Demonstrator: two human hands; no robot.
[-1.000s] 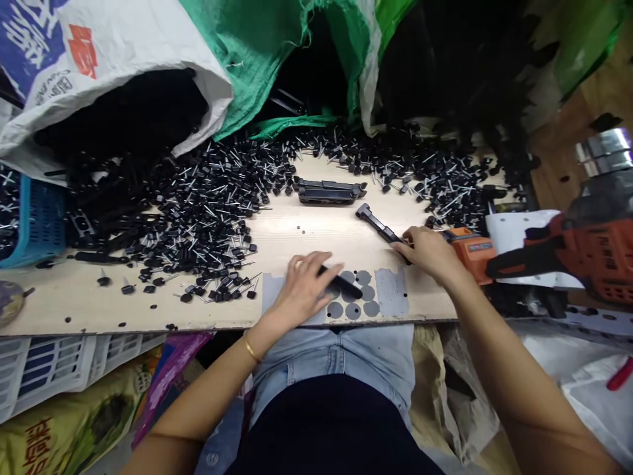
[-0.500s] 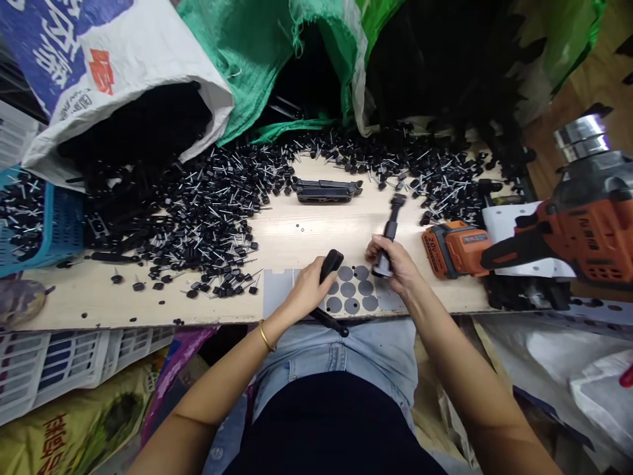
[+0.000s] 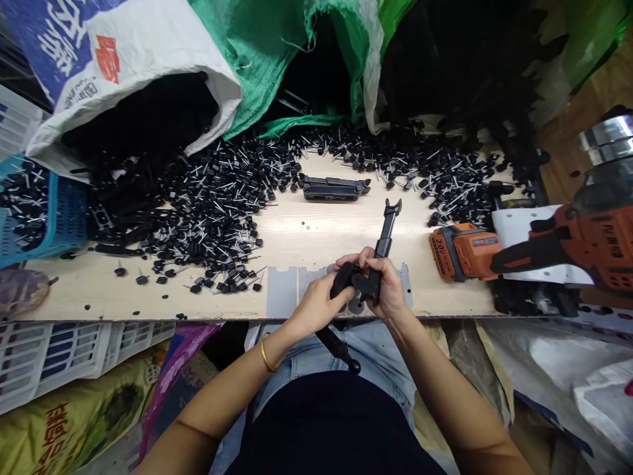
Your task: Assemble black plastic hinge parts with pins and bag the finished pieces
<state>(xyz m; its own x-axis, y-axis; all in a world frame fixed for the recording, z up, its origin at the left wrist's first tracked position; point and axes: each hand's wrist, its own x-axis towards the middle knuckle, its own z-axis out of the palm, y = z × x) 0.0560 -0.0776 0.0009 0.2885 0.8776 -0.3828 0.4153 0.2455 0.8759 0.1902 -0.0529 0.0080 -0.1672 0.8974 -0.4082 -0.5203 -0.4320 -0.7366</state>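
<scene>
My left hand point(image 3: 316, 305) is closed round a black rod-shaped plastic part point(image 3: 341, 344) whose lower end hangs below the table edge over my lap. In my right hand point(image 3: 388, 290) is a second long black plastic arm point(image 3: 386, 232), gripped at its lower end, with its forked tip pointing away from me. The two parts meet between my hands, just above a grey sheet with round holes point(image 3: 287, 291) at the front edge of the wooden table point(image 3: 306, 234).
A heap of small black-headed pins point(image 3: 217, 204) covers the table's left and back. A black assembled piece point(image 3: 336, 187) lies at the back centre. An orange cordless drill point(image 3: 519, 247) lies at the right. Sacks point(image 3: 148, 72) stand behind; a blue basket point(image 3: 44, 218) sits left.
Both hands have come together at the table's front edge. The right hand swung its long black arm upright and towards me; the left brought its rod over to meet it.
</scene>
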